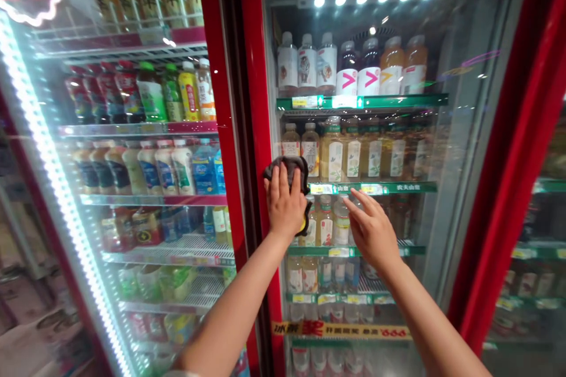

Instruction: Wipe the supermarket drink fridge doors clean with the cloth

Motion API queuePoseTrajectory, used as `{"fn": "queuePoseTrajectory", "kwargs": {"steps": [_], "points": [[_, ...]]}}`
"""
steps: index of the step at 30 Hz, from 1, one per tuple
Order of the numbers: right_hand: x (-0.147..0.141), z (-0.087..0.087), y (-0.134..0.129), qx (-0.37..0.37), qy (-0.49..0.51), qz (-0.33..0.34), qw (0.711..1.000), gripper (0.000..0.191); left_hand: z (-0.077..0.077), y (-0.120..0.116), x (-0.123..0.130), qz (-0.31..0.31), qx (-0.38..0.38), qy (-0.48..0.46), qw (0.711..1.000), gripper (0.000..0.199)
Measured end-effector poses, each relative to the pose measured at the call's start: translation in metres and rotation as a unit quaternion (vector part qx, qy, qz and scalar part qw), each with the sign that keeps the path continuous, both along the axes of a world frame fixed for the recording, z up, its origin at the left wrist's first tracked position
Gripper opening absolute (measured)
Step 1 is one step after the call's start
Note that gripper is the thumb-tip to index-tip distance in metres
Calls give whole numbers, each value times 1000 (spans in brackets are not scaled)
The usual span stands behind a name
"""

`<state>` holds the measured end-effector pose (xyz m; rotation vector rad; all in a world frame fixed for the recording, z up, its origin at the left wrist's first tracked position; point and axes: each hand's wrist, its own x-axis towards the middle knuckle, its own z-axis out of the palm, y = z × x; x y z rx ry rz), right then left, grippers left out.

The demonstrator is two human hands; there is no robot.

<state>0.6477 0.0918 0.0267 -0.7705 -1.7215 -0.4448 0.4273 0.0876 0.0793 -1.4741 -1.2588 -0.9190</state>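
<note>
A dark grey cloth [289, 166] with a bit of yellow at its lower edge lies against the left side of the glass door [460, 141], where the glass meets the red frame [254, 129]. My left hand [285, 203] presses on this cloth from the front, fingers pointing up and holding it flat. To the right, my right hand [374, 230] is raised before the same pane with its fingers stretched out and nothing in it. Whether its fingertips touch the glass cannot be made out.
Behind the glass, bottles [349, 73] stand on shelves with green label strips [411, 187]. A second fridge on the left holds rows of bottles [152, 91] beside a bright light strip [57, 188]. A yellow printed strip [345, 330] crosses the door low down.
</note>
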Motion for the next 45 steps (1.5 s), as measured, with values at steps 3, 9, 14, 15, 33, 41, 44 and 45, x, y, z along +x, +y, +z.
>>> {"fn": "queuePoseTrajectory", "kwargs": {"steps": [3, 9, 14, 15, 33, 41, 44, 45], "points": [[-2, -1, -3, -3, 26, -15, 1000, 44, 26, 16, 23, -38, 4, 9, 999, 71], [1, -23, -11, -20, 27, -49, 998, 49, -22, 13, -2, -136, -46, 222, 964, 66], [25, -23, -8, -35, 17, -74, 996, 46, 4, 6, -14, -104, 8, 49, 993, 65], [29, -19, -6, -34, 20, -76, 996, 46, 18, 9, -4, -107, 16, 11, 994, 66], [130, 7, 44, 23, -6, -46, 999, 46, 72, 43, 98, -65, 75, -29, 995, 64], [151, 1, 49, 31, -14, -9, 999, 46, 21, 39, 119, -95, -42, 234, 967, 66], [167, 0, 54, 36, -9, -1, 999, 44, 12, 31, 102, -68, -21, 167, 983, 59], [171, 0, 56, 38, -5, 2, 999, 43, 18, 32, 103, -60, -2, 122, 991, 58]]}}
